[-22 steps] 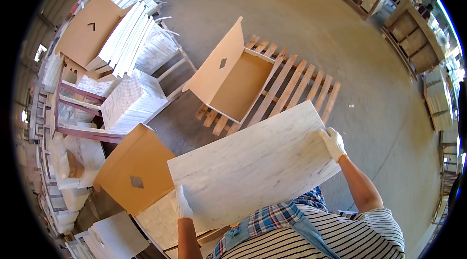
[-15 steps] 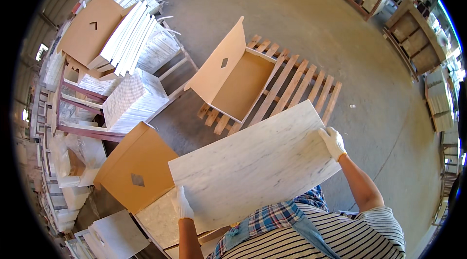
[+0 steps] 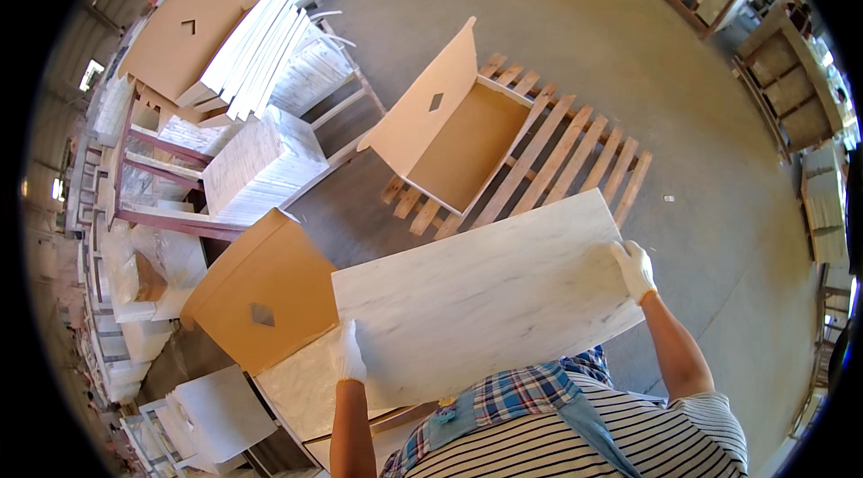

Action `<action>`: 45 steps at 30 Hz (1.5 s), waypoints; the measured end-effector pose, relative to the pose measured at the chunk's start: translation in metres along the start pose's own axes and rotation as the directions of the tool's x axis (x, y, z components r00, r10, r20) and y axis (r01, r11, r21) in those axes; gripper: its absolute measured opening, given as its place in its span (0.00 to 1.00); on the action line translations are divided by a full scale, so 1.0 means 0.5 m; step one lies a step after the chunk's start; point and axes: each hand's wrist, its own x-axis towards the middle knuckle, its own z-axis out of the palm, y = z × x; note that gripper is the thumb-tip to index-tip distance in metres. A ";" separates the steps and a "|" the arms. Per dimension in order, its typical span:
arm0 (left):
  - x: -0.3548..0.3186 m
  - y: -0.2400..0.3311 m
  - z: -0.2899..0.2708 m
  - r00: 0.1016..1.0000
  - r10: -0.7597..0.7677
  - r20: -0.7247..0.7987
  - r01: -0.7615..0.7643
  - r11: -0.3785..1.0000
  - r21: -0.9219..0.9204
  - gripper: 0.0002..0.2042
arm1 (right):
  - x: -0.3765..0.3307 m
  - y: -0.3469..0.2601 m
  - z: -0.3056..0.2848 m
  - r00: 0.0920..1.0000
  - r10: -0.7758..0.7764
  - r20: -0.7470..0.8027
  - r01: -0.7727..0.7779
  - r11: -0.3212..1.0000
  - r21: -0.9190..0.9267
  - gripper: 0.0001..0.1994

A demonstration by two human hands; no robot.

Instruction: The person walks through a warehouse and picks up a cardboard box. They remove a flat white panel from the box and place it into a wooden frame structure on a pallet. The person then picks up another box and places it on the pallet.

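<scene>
A large rectangular marble slab, white with grey veins, is held between my two hands in front of my body. My left hand, in a white glove, is closed on its left edge near the lower corner. The gloved right hand grips the right edge, with the fingers lying over the face. Below the slab's left end lies another pale marble slab, partly covered, beside a raised brown cardboard flap with a diamond-shaped hole. Fingers behind the slab are hidden.
Ahead, an open cardboard box with its lid raised sits on a wooden pallet. To the left, a rack carries stacked marble tiles and a cardboard piece. Wooden frames stand far right.
The whole scene has shifted slightly to the right in view. The slab stays in both hands and tilts about as before, with its grip little changed.
</scene>
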 end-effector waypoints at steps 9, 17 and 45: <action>0.075 0.101 0.119 1.000 0.002 0.002 -0.002 0.969 0.248 0.17 | 0.153 -0.006 0.006 0.998 0.042 0.048 -0.043 0.999 0.017 0.22; 0.119 0.162 0.291 0.994 -0.106 -0.015 0.107 0.989 0.098 0.15 | 0.389 -0.078 -0.036 0.997 -0.018 0.072 0.030 0.985 -0.170 0.23; 0.457 0.319 0.337 0.950 0.021 0.310 -0.244 0.670 0.701 0.29 | 0.002 -0.098 0.123 0.872 0.417 -0.255 -0.458 0.879 -0.129 0.26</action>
